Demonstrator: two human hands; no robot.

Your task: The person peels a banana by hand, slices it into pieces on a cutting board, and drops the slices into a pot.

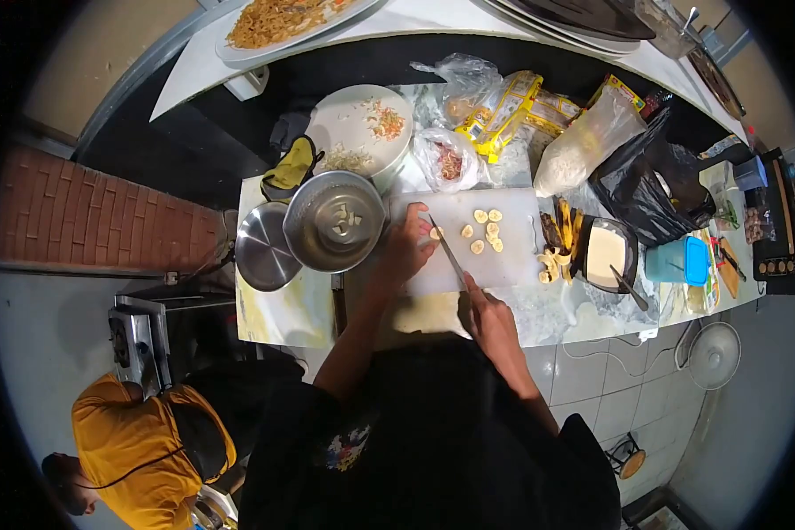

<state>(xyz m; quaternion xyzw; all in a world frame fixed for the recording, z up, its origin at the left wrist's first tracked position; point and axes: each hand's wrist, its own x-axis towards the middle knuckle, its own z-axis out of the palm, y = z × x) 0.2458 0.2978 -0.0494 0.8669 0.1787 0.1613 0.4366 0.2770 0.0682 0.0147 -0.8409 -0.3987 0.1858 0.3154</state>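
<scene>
My right hand [493, 320] is wrapped round the handle of a knife [450, 253]. Its blade points away from me over a white cutting board [517, 265]. To the left of the blade, my left hand [409, 240] has its fingers bent and closed at a piece of banana [435, 232], partly hidden by fingertips and blade. Several round banana slices [478, 246] lie loose on the board, right of the knife. Banana peels [556, 252] are heaped just past the board's right edge.
Left of the board stand a metal pot [334, 221] with pale pieces inside and a lid [265, 247]. A dark bowl of creamy batter [606, 256] with a spoon sits right, near a blue-lidded container [695, 261]. Bags [592, 141] line the back. A person [150, 437] bends at lower left.
</scene>
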